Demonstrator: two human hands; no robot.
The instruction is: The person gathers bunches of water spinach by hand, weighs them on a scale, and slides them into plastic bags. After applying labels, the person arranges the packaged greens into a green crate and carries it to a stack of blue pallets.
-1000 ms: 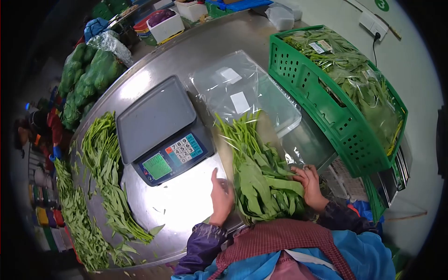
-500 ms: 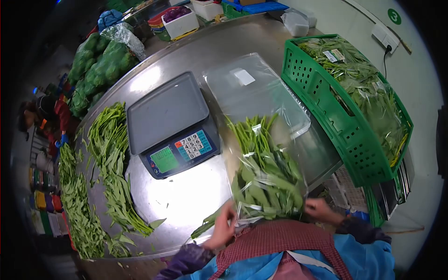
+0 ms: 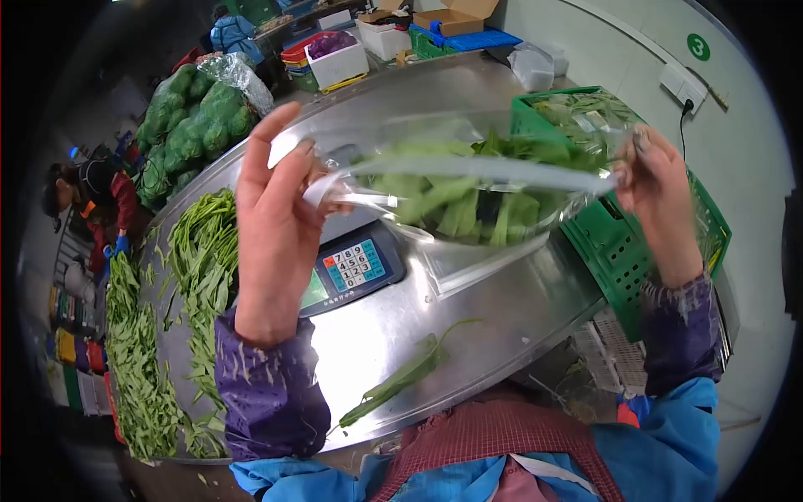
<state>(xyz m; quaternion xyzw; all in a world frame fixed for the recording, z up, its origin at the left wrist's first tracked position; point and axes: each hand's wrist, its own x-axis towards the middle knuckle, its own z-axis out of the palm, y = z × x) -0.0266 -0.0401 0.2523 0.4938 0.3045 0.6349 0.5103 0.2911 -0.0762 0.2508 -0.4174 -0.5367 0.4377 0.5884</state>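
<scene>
A clear plastic bag of leafy greens is lifted above the table, its wide mouth facing me. Pinched in my left hand is the left corner of the mouth; the index finger sticks up. My right hand is closed on the right corner. Leaves show through the film, somewhat blurred. Below the bag, a loose leafy stem lies on the metal table. A digital scale stands behind and below the bag, its pan mostly hidden by my left hand and the bag.
Long piles of loose greens cover the table's left side. On the right stands a green crate with bagged greens. Net sacks of round green vegetables rest beyond the far edge. A co-worker in dark red reaches toward the greens at left.
Both hands have risen from the near table edge, lifting the bag of greens up and away from me. The bag's mouth is now spread between them. The loose stem is uncovered.
</scene>
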